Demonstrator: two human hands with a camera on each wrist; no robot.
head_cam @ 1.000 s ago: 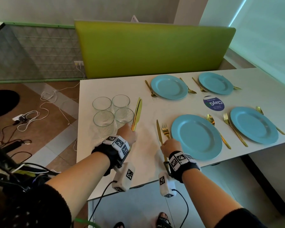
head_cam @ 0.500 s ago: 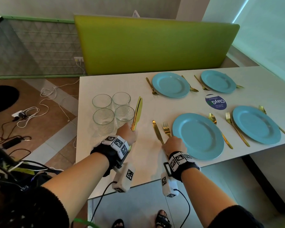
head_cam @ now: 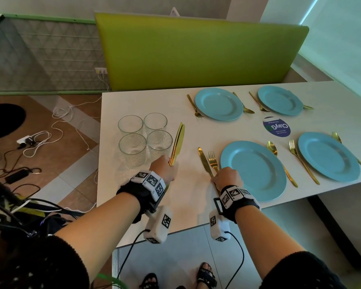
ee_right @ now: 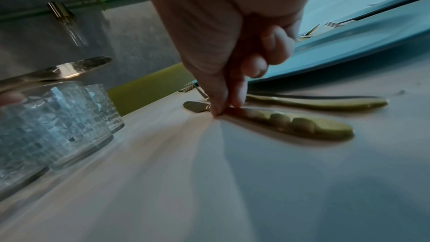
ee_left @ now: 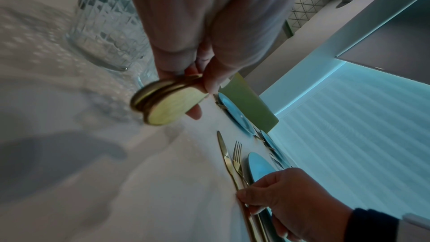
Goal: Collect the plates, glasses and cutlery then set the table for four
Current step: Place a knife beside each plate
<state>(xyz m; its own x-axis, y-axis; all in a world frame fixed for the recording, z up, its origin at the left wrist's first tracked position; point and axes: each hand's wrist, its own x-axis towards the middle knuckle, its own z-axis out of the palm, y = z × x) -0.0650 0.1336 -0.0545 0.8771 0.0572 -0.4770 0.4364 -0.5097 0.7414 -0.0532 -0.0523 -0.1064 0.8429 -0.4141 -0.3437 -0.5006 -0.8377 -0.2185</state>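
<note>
Several blue plates are laid on the white table (head_cam: 133, 101), the nearest plate (head_cam: 252, 170) in front of me. My right hand (head_cam: 227, 178) pinches the handle of a gold knife (head_cam: 203, 161) that lies flat beside a gold fork (head_cam: 212, 161), left of that plate. The right wrist view shows the fingertips (ee_right: 223, 106) on the knife (ee_right: 291, 122). My left hand (head_cam: 165, 170) grips a bundle of gold knives (head_cam: 177, 142) by the handles (ee_left: 167, 106), blades pointing away. Several empty glasses (head_cam: 144, 140) stand just left of it.
Forks and spoons lie beside the other plates (head_cam: 328, 156). A round blue sticker (head_cam: 276, 126) sits between the plates. A green bench back (head_cam: 196, 53) runs along the far side. Cables (head_cam: 40, 138) lie on the floor at the left.
My right hand has edged towards the near plate and the knife's tip has swung slightly left. The left hand with its knives has stayed in place.
</note>
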